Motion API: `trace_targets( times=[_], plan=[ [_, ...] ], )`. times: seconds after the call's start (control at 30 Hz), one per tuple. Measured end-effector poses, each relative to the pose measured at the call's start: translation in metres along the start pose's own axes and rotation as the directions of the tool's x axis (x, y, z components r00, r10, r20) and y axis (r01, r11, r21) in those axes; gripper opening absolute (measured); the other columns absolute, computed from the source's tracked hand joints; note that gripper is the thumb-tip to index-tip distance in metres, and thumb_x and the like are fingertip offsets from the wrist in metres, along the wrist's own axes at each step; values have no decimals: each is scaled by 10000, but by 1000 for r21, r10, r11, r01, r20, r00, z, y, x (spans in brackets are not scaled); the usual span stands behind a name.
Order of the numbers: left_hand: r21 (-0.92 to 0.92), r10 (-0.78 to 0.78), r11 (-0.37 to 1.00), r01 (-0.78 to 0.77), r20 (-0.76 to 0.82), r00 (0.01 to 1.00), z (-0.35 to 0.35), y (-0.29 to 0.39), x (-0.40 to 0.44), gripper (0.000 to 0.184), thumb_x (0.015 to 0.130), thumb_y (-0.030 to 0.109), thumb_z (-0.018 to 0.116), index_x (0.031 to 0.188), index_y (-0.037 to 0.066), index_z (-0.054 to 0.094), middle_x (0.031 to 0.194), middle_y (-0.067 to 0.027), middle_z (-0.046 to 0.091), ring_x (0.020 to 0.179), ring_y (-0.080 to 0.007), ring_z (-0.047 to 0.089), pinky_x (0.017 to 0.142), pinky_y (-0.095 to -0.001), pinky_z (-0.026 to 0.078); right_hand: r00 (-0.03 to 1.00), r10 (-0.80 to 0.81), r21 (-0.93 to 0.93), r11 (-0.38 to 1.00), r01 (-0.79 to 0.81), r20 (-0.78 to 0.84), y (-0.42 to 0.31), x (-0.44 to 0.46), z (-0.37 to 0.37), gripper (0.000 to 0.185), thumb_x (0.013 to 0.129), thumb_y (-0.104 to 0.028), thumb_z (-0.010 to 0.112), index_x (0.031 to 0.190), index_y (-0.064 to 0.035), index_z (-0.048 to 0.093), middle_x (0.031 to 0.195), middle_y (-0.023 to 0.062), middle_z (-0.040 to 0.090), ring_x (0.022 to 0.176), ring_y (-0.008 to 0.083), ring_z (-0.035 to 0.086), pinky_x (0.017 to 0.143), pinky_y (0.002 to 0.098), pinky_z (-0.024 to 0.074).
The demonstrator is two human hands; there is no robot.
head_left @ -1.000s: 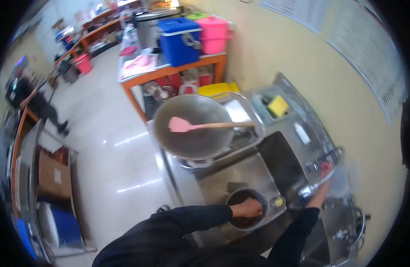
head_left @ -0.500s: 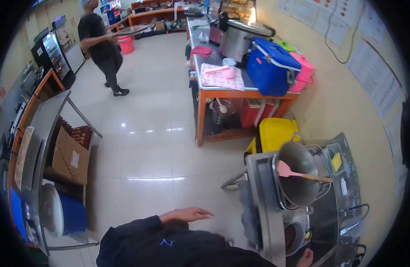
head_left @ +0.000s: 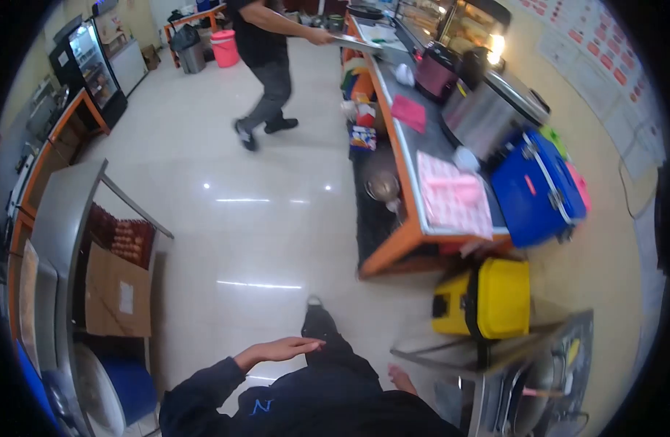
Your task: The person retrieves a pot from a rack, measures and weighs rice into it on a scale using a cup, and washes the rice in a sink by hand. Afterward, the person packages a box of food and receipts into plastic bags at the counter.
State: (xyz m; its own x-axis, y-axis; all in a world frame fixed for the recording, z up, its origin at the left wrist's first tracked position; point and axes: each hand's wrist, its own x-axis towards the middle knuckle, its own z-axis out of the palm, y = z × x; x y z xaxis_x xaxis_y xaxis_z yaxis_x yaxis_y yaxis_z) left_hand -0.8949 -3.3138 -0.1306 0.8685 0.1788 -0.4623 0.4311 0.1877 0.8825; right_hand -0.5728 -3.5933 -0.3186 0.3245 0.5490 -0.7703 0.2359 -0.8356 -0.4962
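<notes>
Step reads as walking the floor, hands off any work; going on that way would call for arms kept in and room past the co-worker. Places go by the yellow lidded plastic bin [head_left: 504,298]. Far left of it, a grey steel rack [head_left: 58,197] with a brown cardboard carton [head_left: 116,295]. Beyond it, up-left, a black-clad co-worker [head_left: 269,73] holds a flat grey tray [head_left: 355,44], one end at the orange-framed tabletop [head_left: 397,249] just behind the bin. Left of the bin, nearer the wearer, left hand [head_left: 287,349]: fingers stretched out flat, nothing held, over the black trouser leg [head_left: 331,342], contact unclear. Just below-left of the bin, right hand [head_left: 402,379]: partly hidden, no object showing, can't tell how curled the fingers are. Below the bin, nearest that hand, the stainless-steel sink tabletop [head_left: 488,393], carrying a round grey metal wok [head_left: 528,419] and pink-headed spatula [head_left: 531,392]. Versus half a second ago: co-worker was farther left of the bin, now closer; left hand still flat; right hand was by the sink tabletop's edge, now left of the bin; steel pot below the bin no longer distinguishable.
</notes>
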Motion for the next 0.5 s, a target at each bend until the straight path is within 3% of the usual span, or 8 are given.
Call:
trace_targets(
  times=[0.07,0.13,0.17,0.23,0.27,0.37,0.43,0.5],
  plan=[
    [-232,-41,971,53,57,998,-55,38,-24,556,910,478,335,1295,83,400,1278,-92,451,1222,-208,368,1023,-306,245,1000,7,-214,977,-8,-4,-68,66,-13,506,822,-433,500,1225,-130,473,1235,137,484,1138,275,462,922,394,385],
    [-294,17,956,-3,45,999,-99,60,-44,520,925,437,328,1311,93,379,1318,-82,408,1245,-204,333,1048,-323,192,998,61,-656,753,-53,-10,-154,140,-19,520,807,-461,498,1205,-126,487,1212,143,497,1123,298,469,913,427,386],
    [-322,25,947,-17,21,999,-117,67,-56,514,927,427,326,1316,93,370,1330,-80,394,1254,-205,318,1052,-328,183,999,30,-720,694,6,37,-211,177,-23,516,802,-471,494,1183,-123,501,1197,148,505,1121,313,464,905,447,387],
    [-197,118,972,-125,-47,992,-155,48,-63,503,931,409,314,1337,113,337,1391,-47,306,1311,-223,201,1071,-373,123,857,-501,-592,657,467,119,-327,248,-29,493,797,-415,521,1177,-103,488,1170,169,511,1063,330,500,893,434,401],
    [-196,65,976,-96,-156,986,-170,33,-65,499,932,403,318,1335,109,340,1388,-52,313,1311,-225,199,1071,-360,121,928,-336,-730,592,341,161,-422,260,-27,443,806,-353,521,1160,-89,488,1126,163,536,1024,334,520,862,437,420],
    [-347,-151,938,9,-386,910,-224,5,-66,487,929,393,332,1337,127,337,1381,-60,327,1323,-265,145,1075,-368,93,610,-785,-692,378,615,113,-625,279,-13,305,810,-264,537,1036,-60,556,983,172,582,931,332,550,767,411,447],
    [-554,-142,824,-118,-403,904,-276,-43,-44,483,924,403,338,1324,134,364,1371,-65,343,1318,-271,162,1073,-398,73,549,-829,-605,385,697,105,-723,317,9,276,810,-228,544,1044,-83,559,947,152,598,869,296,580,735,382,461],
    [-533,-165,835,-136,-478,863,-344,-54,-53,474,918,406,351,1301,130,399,1350,-71,372,1300,-267,212,1069,-405,82,568,-819,-496,463,735,77,-778,355,41,250,804,-202,544,1027,-94,575,888,142,609,812,277,595,706,370,465]
  ],
)
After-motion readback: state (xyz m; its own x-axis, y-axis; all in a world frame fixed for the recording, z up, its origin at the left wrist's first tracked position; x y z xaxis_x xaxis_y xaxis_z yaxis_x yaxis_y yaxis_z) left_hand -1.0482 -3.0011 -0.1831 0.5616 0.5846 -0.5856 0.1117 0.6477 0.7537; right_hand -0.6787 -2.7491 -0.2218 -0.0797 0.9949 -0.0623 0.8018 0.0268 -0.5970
